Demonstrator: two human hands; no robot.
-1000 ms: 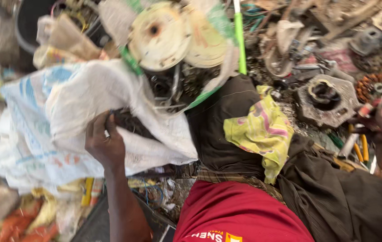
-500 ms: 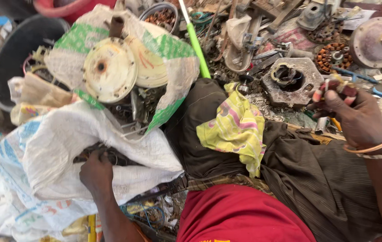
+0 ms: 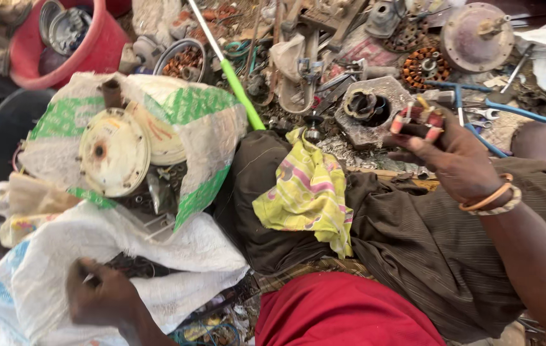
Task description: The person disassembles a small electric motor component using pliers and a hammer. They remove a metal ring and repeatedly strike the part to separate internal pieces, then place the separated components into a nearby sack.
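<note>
Two bare hands work amid scrap metal: the right hand [image 3: 458, 163] is raised over a brown cloth [image 3: 414, 237], fingers closed around one small wound coil [image 3: 417, 116] with reddish ends, while the left hand [image 3: 103, 296] is curled into the mouth of a white woven sack [image 3: 177, 256], what it grips hidden. One cream metal disc [image 3: 114, 151] rests in a second, green-and-white sack [image 3: 202, 122], a crumpled yellow rag [image 3: 308, 192] lies between the hands, and one red bucket [image 3: 97, 48] stands well beyond
</note>
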